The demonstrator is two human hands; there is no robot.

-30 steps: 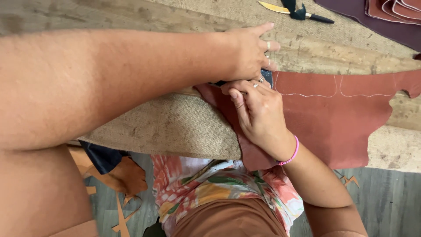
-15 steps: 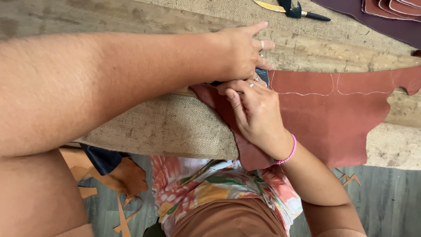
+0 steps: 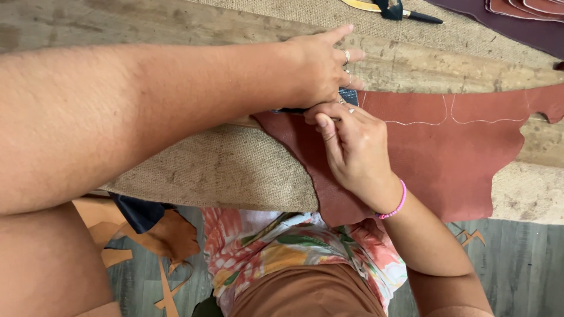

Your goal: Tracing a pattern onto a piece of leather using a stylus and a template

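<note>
— The reddish-brown leather piece (image 3: pixel 435 158): where is it lying for you?

— It is lying flat on the burlap-covered worktop (image 3: pixel 223 170), with its near edge hanging over the front towards your patterned shirt (image 3: pixel 282 246). A thin pale line is running across its upper part.

— And what are your hands doing?

— Your left hand (image 3: pixel 320 67) is pressing down at the leather's top left corner, fingers spread and flat, a small dark object (image 3: pixel 348 95) showing just under it. Your right hand (image 3: pixel 352 147) is resting on the leather just below, fingers curled and pinching something thin at the edge; you cannot tell what it is. A pink bracelet (image 3: pixel 395 205) is sitting on that wrist.

— Anything else around?

— A dark-handled tool (image 3: pixel 405 12) is lying at the far side of the worktop, darker leather pieces (image 3: pixel 517 17) are stacking up at the far right corner, and tan scraps (image 3: pixel 164 240) are lying on the floor.
</note>
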